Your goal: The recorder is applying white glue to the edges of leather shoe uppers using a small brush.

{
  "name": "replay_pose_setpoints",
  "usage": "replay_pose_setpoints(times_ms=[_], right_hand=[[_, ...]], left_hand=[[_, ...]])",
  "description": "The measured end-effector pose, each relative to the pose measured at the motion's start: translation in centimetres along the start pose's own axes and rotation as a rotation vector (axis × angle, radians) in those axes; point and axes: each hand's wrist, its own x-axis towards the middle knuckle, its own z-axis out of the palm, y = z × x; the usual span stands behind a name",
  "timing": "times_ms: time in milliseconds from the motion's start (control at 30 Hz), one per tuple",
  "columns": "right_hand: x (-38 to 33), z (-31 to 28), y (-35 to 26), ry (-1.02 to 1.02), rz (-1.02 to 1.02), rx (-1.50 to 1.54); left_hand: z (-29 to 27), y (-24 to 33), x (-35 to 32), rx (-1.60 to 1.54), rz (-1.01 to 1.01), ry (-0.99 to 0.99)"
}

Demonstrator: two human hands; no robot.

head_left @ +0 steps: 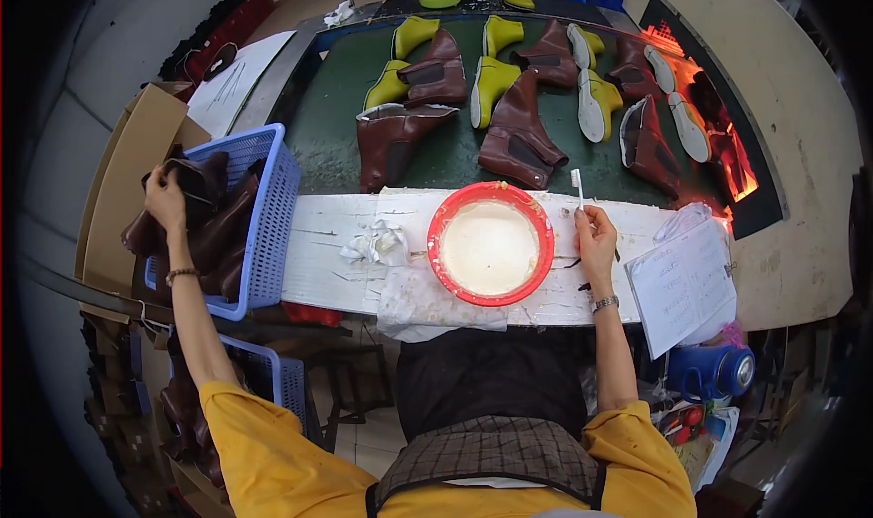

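Note:
My left hand (167, 200) reaches into a blue plastic basket (275, 195) of brown leather boot uppers, its fingers closed on the edge of a brown boot upper (202, 178). Upright in my right hand (596, 238) is a small white toothbrush-like brush (577, 183), bristles up, gripped between thumb and fingers. A red bowl (548, 236) of creamy white paste (489, 248) stands between my arms, just left of the right hand. Beyond it on the green conveyor belt (318, 145) lie brown uppers (518, 140) and yellow-green lasts (494, 86), some with pale soles facing me.
A glowing orange heater opening (737, 168) takes in the belt's right end. Papers (682, 281) lie right of my hand; a blue flask (709, 372) sits below. Crumpled tissue (377, 243) and a stained cloth (427, 304) lie beside the bowl. An open carton (132, 181) stands behind the basket.

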Motion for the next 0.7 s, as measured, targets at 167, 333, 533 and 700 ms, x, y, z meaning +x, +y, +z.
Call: replay_pose_setpoints(times_ms=[167, 333, 533, 700], right_hand=[[-0.2, 0.1, 0.6, -0.008, 0.028, -0.002], [-0.2, 0.4, 0.6, -0.035, 0.016, 0.027], [0.1, -1.4, 2.0, -0.001, -0.015, 0.011], [0.2, -1.0, 0.1, -0.095, 0.028, 0.055]], left_hand=[[-5.2, -1.9, 4.4, -0.116, -0.136, 0.248], [-11.2, 1.0, 9.6, -0.370, -0.114, 0.343], [-6.7, 7.8, 8.8, -0.349, -0.067, 0.436], [-19.5, 18.3, 5.5, -0.293, 0.059, 0.290]])
